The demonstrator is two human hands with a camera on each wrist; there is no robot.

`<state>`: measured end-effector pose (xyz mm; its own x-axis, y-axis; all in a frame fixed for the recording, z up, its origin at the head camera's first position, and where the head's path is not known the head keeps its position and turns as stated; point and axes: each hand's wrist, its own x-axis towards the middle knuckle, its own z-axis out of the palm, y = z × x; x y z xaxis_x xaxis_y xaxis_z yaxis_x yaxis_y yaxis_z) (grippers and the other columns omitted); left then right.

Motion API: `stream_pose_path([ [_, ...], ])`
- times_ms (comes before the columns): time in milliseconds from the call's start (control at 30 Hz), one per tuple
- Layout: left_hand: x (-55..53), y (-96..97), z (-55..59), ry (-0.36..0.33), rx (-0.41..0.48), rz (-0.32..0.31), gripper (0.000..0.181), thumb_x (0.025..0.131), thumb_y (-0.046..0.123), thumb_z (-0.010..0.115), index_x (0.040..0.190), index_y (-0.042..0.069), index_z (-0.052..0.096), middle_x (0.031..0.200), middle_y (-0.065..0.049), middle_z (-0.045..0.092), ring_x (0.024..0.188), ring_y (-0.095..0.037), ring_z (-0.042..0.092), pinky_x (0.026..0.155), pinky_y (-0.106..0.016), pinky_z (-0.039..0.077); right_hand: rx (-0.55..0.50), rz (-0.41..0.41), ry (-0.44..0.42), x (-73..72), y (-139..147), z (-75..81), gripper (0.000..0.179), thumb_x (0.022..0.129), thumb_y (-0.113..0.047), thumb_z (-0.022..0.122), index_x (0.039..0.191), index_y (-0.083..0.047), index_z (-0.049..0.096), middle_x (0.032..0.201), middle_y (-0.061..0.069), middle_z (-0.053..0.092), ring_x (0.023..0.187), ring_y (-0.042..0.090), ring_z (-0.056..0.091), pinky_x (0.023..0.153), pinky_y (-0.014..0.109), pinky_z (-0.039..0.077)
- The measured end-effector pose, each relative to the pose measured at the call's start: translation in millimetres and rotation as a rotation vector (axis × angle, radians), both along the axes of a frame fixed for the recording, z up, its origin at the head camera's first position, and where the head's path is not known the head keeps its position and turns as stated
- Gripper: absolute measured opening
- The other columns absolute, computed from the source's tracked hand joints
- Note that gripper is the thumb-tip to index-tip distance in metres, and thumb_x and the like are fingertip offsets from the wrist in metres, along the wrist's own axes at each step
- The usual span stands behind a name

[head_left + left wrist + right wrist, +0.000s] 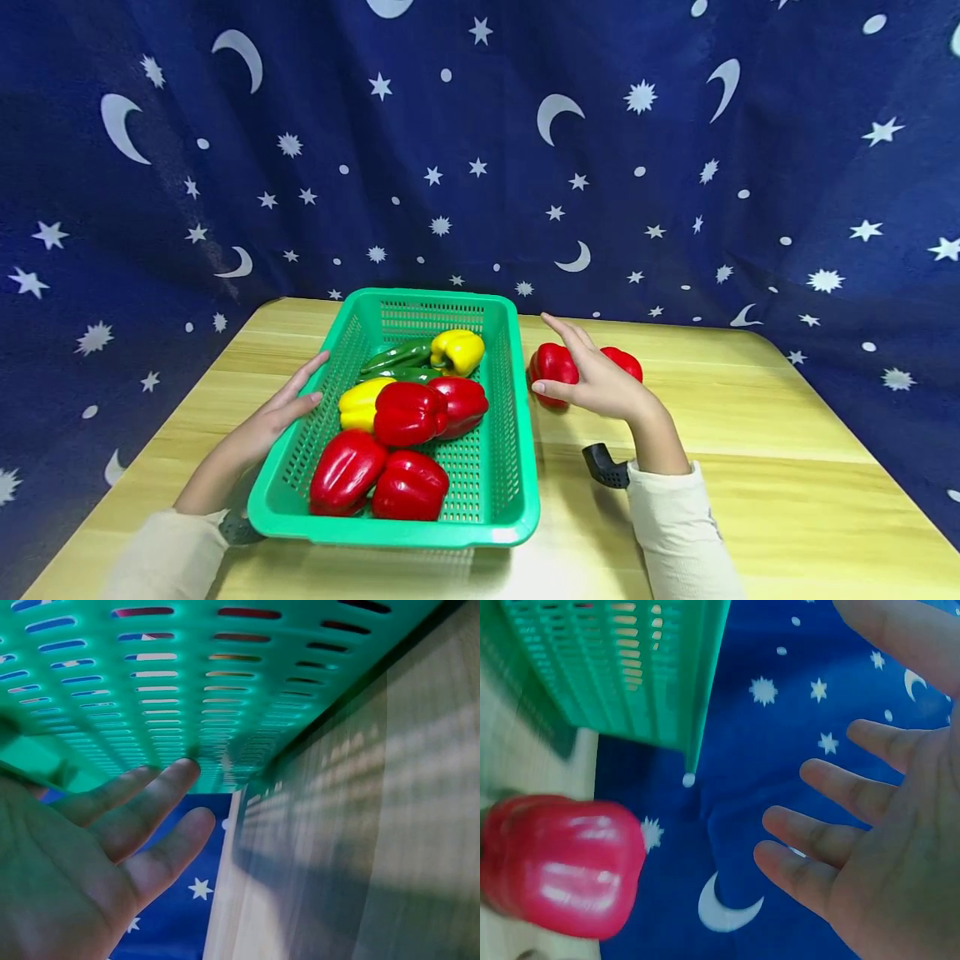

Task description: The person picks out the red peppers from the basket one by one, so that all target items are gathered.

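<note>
A green plastic basket with slotted walls stands on the table. Inside lie several red bell peppers, two yellow bell peppers and two long green peppers. My left hand is at the basket's left side, fingers extended along the wall; whether they touch it I cannot tell. To the right of the basket, my right hand hovers with spread fingers and holds nothing. Behind it are two red bell peppers, one nearer the basket and another partly hidden by the hand.
The wooden table reaches to a dark blue curtain printed with moons and stars. A black curved piece sticks out at the right wrist, beside the cream sleeve.
</note>
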<state>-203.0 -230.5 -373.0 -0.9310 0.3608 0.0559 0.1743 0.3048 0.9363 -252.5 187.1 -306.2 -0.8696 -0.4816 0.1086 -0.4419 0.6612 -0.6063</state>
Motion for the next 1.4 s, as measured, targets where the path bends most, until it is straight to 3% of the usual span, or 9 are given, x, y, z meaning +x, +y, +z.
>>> stream_pose_path([
  [200, -2.0, 1.5, -0.9, 0.027, -0.033, 0.024, 0.057, 0.099, 0.025, 0.031, 0.148, 0.020, 0.003, 0.153, -0.015, -0.007, 0.134, -0.047, 0.003, 0.097, -0.070, 0.021, 0.006, 0.095, 0.002, -6.0, -19.7, 13.4, 0.088, 0.079, -0.032, 0.070, 0.146, -0.027, 0.013, 0.150, 0.008, 0.016, 0.134, 0.033, 0.026, 0.102, 0.056, 0.031],
  [367, -3.6, 2.5, -0.8, 0.035, -0.014, 0.016, 0.057, 0.099, 0.023, 0.031, 0.148, 0.016, 0.003, 0.152, -0.017, -0.008, 0.133, -0.047, 0.005, 0.098, -0.068, 0.023, 0.087, 0.236, 0.019, -11.4, -45.1, 22.7, 0.090, 0.078, -0.033, 0.070, 0.147, -0.021, 0.013, 0.150, 0.009, 0.016, 0.134, 0.032, 0.026, 0.105, 0.053, 0.030],
  [467, -4.1, 3.5, -1.0, 0.011, 0.008, 0.010, 0.057, 0.099, 0.024, 0.031, 0.148, 0.017, 0.002, 0.152, -0.016, -0.009, 0.133, -0.047, 0.009, 0.098, -0.063, 0.030, 0.121, 0.304, -0.004, -12.6, -60.2, 23.5, 0.093, 0.076, -0.037, 0.071, 0.147, -0.022, 0.012, 0.150, 0.009, 0.015, 0.135, 0.031, 0.023, 0.105, 0.053, 0.030],
  [600, -4.0, 4.2, -2.6, -0.007, 0.017, 0.016, 0.057, 0.099, 0.025, 0.031, 0.148, 0.020, 0.003, 0.153, -0.015, -0.009, 0.133, -0.046, 0.011, 0.098, -0.061, 0.032, 0.151, 0.336, -0.072, -11.7, -73.3, 17.0, 0.095, 0.074, -0.040, 0.072, 0.147, -0.023, 0.012, 0.150, 0.008, 0.016, 0.135, 0.030, 0.022, 0.103, 0.052, 0.033],
  [733, -3.1, 3.8, -4.5, 0.019, 0.007, 0.019, 0.057, 0.099, 0.023, 0.031, 0.148, 0.018, 0.003, 0.153, -0.016, -0.008, 0.133, -0.046, 0.008, 0.099, -0.065, 0.027, 0.155, 0.351, -0.143, -10.3, -84.4, 9.8, 0.096, 0.073, -0.038, 0.074, 0.147, -0.024, 0.015, 0.149, 0.005, 0.019, 0.134, 0.026, 0.023, 0.101, 0.049, 0.037],
  [800, -2.5, 3.3, -4.6, 0.023, 0.014, 0.015, 0.057, 0.099, 0.023, 0.031, 0.148, 0.017, 0.003, 0.152, -0.016, -0.008, 0.132, -0.047, 0.010, 0.098, -0.063, 0.030, 0.154, 0.362, -0.163, -9.3, -89.4, 8.4, 0.096, 0.072, -0.035, 0.075, 0.146, -0.023, 0.016, 0.148, 0.006, 0.020, 0.133, 0.025, 0.024, 0.100, 0.047, 0.038],
  [1033, -1.8, 0.2, -4.2, -0.014, 0.055, 0.000, 0.056, 0.099, 0.024, 0.030, 0.148, 0.019, 0.003, 0.152, -0.015, -0.008, 0.129, -0.047, 0.022, 0.093, -0.051, 0.044, 0.209, 0.454, -0.143, -11.5, -103.6, 2.2, 0.099, 0.071, -0.030, 0.077, 0.147, -0.018, 0.015, 0.146, 0.007, 0.025, 0.132, 0.025, 0.025, 0.100, 0.044, 0.040],
  [1267, -1.6, 2.2, -3.4, 0.013, 0.033, 0.007, 0.056, 0.099, 0.024, 0.031, 0.148, 0.019, 0.004, 0.153, -0.015, -0.008, 0.133, -0.046, 0.009, 0.098, -0.062, 0.031, 0.221, 0.536, -0.151, -13.5, -117.8, -6.2, 0.101, 0.070, -0.028, 0.078, 0.147, -0.020, 0.012, 0.147, 0.008, 0.023, 0.132, 0.026, 0.025, 0.098, 0.043, 0.042],
  [1400, -2.0, 1.0, -3.7, 0.001, 0.043, 0.008, 0.056, 0.099, 0.025, 0.031, 0.148, 0.020, 0.004, 0.153, -0.015, -0.007, 0.133, -0.046, 0.012, 0.097, -0.060, 0.034, 0.234, 0.550, -0.181, -13.4, -123.0, -14.7, 0.103, 0.070, -0.029, 0.078, 0.147, -0.022, 0.009, 0.147, 0.008, 0.023, 0.133, 0.027, 0.024, 0.097, 0.042, 0.043],
])
